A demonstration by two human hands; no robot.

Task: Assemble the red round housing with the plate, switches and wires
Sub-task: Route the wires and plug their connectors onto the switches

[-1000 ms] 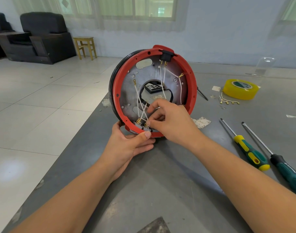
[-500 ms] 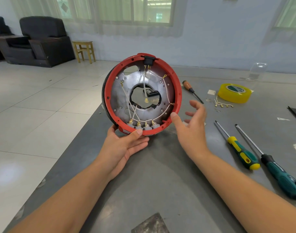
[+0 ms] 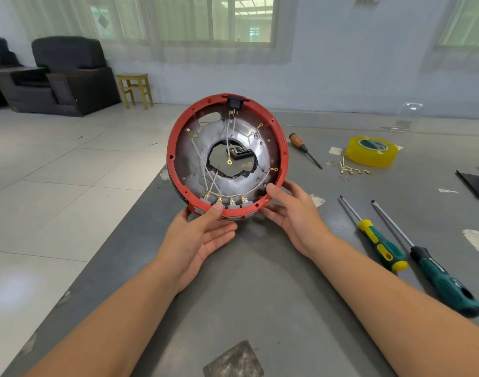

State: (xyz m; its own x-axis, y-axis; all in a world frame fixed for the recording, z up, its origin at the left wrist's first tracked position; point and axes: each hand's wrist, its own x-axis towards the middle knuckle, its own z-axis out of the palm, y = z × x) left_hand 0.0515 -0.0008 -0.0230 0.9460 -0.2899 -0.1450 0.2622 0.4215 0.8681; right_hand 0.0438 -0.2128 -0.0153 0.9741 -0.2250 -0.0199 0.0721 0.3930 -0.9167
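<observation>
The red round housing point(image 3: 283, 148) stands on edge above the grey table, its open side facing me. Inside sits a silver metal plate point(image 3: 239, 180) with a central hole. White wires point(image 3: 203, 164) run from gold terminals down to several grey switches point(image 3: 231, 204) along the bottom rim. A black socket point(image 3: 234, 102) sits at the top. My left hand point(image 3: 203, 235) holds the bottom rim, thumb on the switches. My right hand point(image 3: 292, 210) grips the lower right rim, thumb on the front edge.
On the grey table point(image 3: 260, 295) to the right lie two green-handled screwdrivers point(image 3: 380, 246) point(image 3: 437, 276), a brown-handled screwdriver point(image 3: 301, 145), a yellow tape roll point(image 3: 371, 151) and a loose wire set with gold terminals point(image 3: 352, 168). The table's left edge drops to tiled floor.
My right hand left the wires near the switches, opened beside the housing, then took hold of the lower right rim. The housing tilted to face me more squarely.
</observation>
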